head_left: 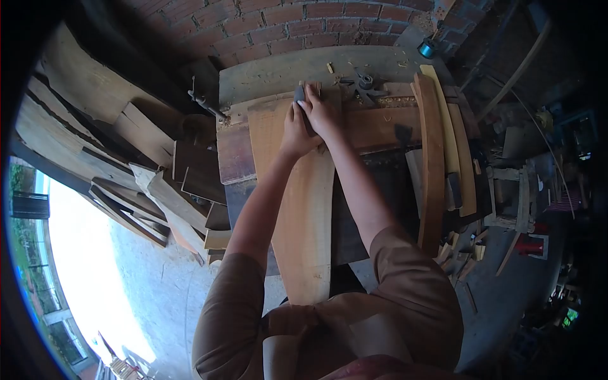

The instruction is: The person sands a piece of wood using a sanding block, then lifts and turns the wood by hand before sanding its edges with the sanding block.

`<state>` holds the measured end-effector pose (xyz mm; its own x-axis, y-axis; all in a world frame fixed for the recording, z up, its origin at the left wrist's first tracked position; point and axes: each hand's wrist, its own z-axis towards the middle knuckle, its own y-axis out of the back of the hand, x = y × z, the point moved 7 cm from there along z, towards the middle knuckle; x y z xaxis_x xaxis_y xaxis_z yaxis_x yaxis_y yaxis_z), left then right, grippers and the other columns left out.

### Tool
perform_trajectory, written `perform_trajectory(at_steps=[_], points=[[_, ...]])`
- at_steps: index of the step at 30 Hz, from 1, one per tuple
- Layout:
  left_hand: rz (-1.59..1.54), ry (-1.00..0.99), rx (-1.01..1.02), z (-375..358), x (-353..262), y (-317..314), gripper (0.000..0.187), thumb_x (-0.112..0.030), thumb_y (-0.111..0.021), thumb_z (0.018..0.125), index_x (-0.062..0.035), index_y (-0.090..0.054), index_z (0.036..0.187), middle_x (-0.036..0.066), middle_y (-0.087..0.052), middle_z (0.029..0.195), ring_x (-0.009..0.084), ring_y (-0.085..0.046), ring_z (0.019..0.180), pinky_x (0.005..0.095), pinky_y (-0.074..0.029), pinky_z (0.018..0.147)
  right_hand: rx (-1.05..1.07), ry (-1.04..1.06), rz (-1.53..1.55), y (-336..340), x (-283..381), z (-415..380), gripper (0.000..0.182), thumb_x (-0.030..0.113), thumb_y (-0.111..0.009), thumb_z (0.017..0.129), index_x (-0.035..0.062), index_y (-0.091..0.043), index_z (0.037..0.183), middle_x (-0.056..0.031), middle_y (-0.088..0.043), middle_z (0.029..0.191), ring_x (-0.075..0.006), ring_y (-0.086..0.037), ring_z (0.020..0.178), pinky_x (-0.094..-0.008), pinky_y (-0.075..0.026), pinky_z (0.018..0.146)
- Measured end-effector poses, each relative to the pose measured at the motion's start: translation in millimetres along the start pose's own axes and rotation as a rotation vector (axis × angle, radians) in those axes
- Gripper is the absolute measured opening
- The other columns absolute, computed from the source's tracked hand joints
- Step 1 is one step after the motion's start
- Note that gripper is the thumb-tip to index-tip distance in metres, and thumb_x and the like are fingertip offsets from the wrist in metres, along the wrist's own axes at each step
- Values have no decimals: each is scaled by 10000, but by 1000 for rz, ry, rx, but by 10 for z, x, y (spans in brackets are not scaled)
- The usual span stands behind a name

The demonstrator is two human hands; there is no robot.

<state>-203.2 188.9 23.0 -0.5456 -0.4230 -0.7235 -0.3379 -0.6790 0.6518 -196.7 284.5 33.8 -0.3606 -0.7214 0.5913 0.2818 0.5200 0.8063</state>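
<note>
Both my hands are closed around a dark, narrow hand plane (pixel 299 95) at the far end of a long pale board (pixel 304 215). My left hand (pixel 295 134) grips its left side, thumb pointing forward. Pressed against the other side is my right hand (pixel 321 116), a little farther forward. The fingers cover most of the tool's body. The board lies lengthwise on the workbench (pixel 237 158), with its near end reaching toward my waist.
Long wooden pieces (pixel 432 164) lie along the bench's right side. Beyond my hands, a dark metal clamp-like tool (pixel 365 82) sits among shavings. A brick wall (pixel 304 28) closes off the back. Planks and offcuts (pixel 152 190) are stacked at left.
</note>
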Motion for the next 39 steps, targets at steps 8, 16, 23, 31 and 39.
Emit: perform_trajectory(at_steps=[8, 16, 23, 31, 39], points=[[-11, 85, -147, -855, -141, 25, 1082, -297, -773, 576, 130, -103, 1311, 344, -188, 1330, 466, -232, 1232, 452, -252, 1017, 40, 61, -42, -206, 81, -728, 533, 418, -448, 867, 287, -275, 1354, -226, -571, 827, -380, -587, 766, -465, -467, 665], [177, 164, -9, -3524, -770, -56, 1072, -360, -740, 640, 150, -65, 1299, 380, -149, 1315, 509, -224, 1210, 502, -259, 992, 218, 114, -48, -199, 245, -3383, 580, 423, -491, 838, 267, -294, 1360, -199, -533, 771, -337, -590, 587, -433, -478, 513], [38, 66, -59, -1910, -318, 193, 1106, -345, -772, 579, 132, -90, 1307, 356, -170, 1319, 494, -219, 1218, 495, -244, 1001, 59, 111, -34, -275, 318, -1828, 518, 382, -460, 863, 267, -311, 1345, -208, -572, 794, -365, -590, 659, -445, -475, 573], [-38, 169, -239, -445, 248, 401, 1060, -279, -765, 570, 125, -123, 1311, 347, -199, 1312, 476, -266, 1203, 452, -266, 1006, 178, 80, 16, -493, 446, -145, 530, 407, -457, 863, 254, -301, 1346, -227, -583, 812, -379, -593, 752, -445, -470, 668], [39, 235, -87, -2754, -346, 313, 1099, -322, -782, 590, 141, -85, 1302, 375, -172, 1306, 508, -246, 1203, 479, -261, 1000, 217, 196, 117, -483, 454, -2522, 614, 371, -530, 835, 269, -253, 1373, -258, -533, 853, -413, -573, 721, -452, -471, 614]])
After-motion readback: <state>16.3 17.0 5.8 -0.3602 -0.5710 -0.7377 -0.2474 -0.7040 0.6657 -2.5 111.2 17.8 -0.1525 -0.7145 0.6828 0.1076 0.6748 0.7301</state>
